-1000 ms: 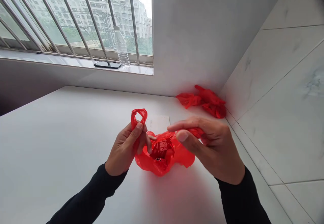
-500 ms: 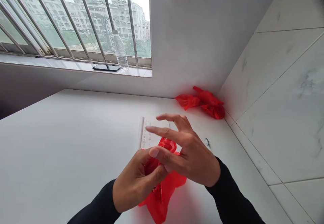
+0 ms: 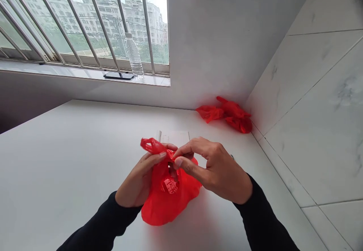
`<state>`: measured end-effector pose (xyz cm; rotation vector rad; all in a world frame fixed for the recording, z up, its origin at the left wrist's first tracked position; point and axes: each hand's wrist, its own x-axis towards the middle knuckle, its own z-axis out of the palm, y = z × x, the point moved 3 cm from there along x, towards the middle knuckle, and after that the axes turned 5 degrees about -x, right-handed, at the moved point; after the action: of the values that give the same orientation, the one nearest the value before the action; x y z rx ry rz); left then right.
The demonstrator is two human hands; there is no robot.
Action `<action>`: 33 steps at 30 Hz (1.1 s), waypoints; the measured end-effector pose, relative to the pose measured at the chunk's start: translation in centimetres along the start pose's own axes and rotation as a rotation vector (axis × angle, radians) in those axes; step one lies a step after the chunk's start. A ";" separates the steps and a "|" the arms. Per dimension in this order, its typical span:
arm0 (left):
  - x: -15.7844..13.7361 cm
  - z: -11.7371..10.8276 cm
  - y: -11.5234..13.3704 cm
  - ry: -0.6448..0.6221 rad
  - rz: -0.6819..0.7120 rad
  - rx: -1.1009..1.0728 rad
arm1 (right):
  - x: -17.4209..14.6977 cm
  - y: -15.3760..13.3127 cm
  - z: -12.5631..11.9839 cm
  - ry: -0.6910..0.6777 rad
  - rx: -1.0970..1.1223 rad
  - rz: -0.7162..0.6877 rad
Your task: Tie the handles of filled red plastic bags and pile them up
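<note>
A thin red plastic bag (image 3: 167,207) hangs from both hands above the white table. My left hand (image 3: 136,181) grips it near the top, thumb pressed on the gathered plastic, and a looped end of the bag sticks out past the thumb. My right hand (image 3: 214,168) pinches the same gathered part between thumb and fingers. Dark printed lettering on a pale patch shows at a gap in the bag's front; what it belongs to I cannot make out. Behind the hands lies a white paper booklet (image 3: 177,137), partly hidden by them.
More crumpled red plastic bags (image 3: 235,115) lie in the table's back right corner. A pen (image 3: 232,157) shows beyond my right hand. On the windowsill stand a clear bottle (image 3: 134,57) and a flat dark phone (image 3: 118,75). A tiled wall (image 3: 320,122) borders the right side.
The bag has been turned and its gathered top raised, so a loop points left. My right hand's spread fingers have come down to pinch it. My left hand has shifted left and up.
</note>
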<state>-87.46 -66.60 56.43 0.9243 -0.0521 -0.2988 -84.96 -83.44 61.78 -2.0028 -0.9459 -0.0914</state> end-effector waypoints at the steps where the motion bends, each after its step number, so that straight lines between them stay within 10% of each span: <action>1: 0.0 0.0 0.1 -0.031 -0.001 -0.009 | 0.0 0.0 0.2 -0.050 -0.015 -0.017; 9: 0.3 -1.1 0.3 -0.091 0.047 0.170 | 0.4 1.0 0.7 -0.077 -0.070 -0.025; 14: 0.2 -1.8 0.8 -0.070 0.168 0.511 | 0.7 2.9 1.9 -0.344 0.024 0.140; 25: 0.1 -2.0 0.4 0.160 0.517 0.989 | 1.0 3.8 2.5 -0.251 0.114 0.194; 33: -0.1 -1.9 0.6 0.079 0.726 1.126 | 1.2 4.9 3.0 -0.316 0.139 0.235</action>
<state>-87.06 -64.75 55.73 1.9406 -0.5096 0.5163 -81.77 -82.02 57.12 -2.0160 -0.8757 0.4209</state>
